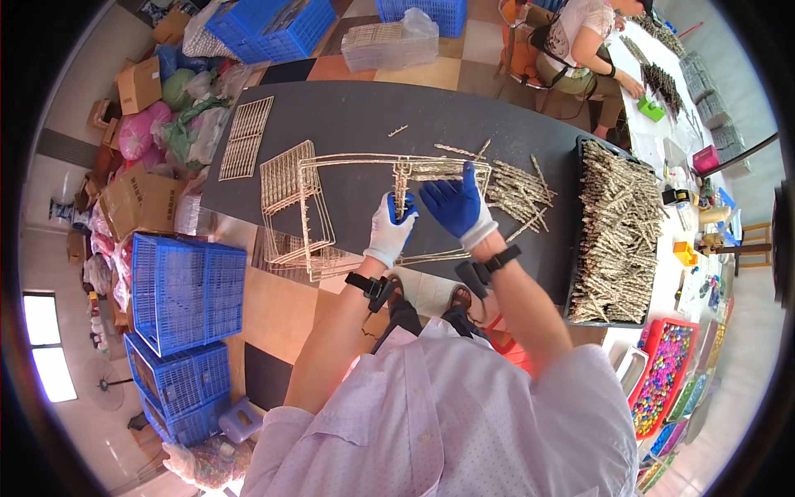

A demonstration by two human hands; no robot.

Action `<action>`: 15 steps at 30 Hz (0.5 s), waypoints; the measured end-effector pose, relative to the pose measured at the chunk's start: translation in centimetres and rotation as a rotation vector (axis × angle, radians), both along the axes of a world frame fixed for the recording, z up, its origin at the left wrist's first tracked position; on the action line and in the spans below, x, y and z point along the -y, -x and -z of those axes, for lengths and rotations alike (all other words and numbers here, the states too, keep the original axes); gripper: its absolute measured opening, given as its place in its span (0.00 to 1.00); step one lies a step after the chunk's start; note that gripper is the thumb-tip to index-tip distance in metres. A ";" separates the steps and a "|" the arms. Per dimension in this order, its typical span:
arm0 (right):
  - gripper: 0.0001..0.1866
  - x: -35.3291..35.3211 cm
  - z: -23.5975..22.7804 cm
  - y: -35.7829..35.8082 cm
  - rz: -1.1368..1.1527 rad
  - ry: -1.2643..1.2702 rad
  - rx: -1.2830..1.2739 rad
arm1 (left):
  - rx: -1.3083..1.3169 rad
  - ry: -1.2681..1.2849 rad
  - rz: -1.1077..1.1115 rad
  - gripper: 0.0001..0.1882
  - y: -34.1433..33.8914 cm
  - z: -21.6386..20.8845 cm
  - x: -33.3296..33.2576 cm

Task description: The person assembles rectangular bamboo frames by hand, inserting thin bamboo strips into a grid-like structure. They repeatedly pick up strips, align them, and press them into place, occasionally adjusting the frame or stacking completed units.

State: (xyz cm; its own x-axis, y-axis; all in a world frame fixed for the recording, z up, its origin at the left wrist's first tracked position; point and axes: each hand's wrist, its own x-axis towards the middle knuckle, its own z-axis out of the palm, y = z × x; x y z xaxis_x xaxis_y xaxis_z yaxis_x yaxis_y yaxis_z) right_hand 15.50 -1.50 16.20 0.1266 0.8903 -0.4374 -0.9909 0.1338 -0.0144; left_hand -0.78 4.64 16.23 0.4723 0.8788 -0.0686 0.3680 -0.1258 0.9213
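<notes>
My left hand (391, 228), in a white glove with blue palm coating, is closed around a small upright bundle of pale twisted sticks (401, 184). Beside it, my right hand (458, 205), gloved alike, has its fingers spread and grips nothing visible. A large thin-barred frame (352, 158) of the same pale colour stands around both hands on the dark table (348, 112). Just beyond my right hand lie more sticks at the frame's far side, and a loose pile of twisted sticks (517, 195) spreads to the right. Slatted racks (286, 178) stand at the left.
A flat slatted panel (247, 137) lies at the table's far left. A black tray (571, 273) heaped with sticks borders the right side. Blue crates (189, 290) stack on the floor at left. A co-worker (580, 45) sits far right, near a red tray (654, 364) of coloured beads.
</notes>
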 end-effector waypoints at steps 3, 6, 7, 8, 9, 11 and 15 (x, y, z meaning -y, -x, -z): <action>0.20 -2.3 -1.2 1.1 0.156 -0.335 0.165 | 0.121 0.082 -0.002 0.16 -0.4 -0.3 0.7; 0.20 -2.5 -1.7 0.7 0.003 -0.323 0.348 | 0.285 0.295 -0.010 0.14 0.2 -0.4 0.7; 0.18 -2.4 -1.7 0.6 0.019 -0.308 0.421 | 0.312 0.356 0.013 0.14 0.6 -0.3 0.7; 0.17 -2.3 -1.7 0.8 0.016 -0.311 0.450 | 0.340 0.405 0.016 0.14 0.9 -0.3 0.7; 0.16 -2.3 -1.6 1.0 0.010 -0.290 0.469 | 0.368 0.436 0.018 0.14 1.0 -0.1 0.7; 0.14 -2.9 -1.4 1.7 0.078 -0.294 0.458 | 0.217 0.117 -0.006 0.16 1.0 0.3 0.6; 0.10 -4.2 -1.2 3.4 0.097 -0.100 0.360 | 0.029 -0.444 -0.151 0.20 1.2 0.8 -0.1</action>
State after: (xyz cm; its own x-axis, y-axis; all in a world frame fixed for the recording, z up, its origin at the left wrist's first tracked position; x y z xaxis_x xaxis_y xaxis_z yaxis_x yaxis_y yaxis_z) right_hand 12.10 2.69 17.42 0.3417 0.9027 -0.2615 -0.9076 0.2447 -0.3411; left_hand -2.02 4.69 15.46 0.3329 0.8791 0.3411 0.3871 -0.4572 0.8007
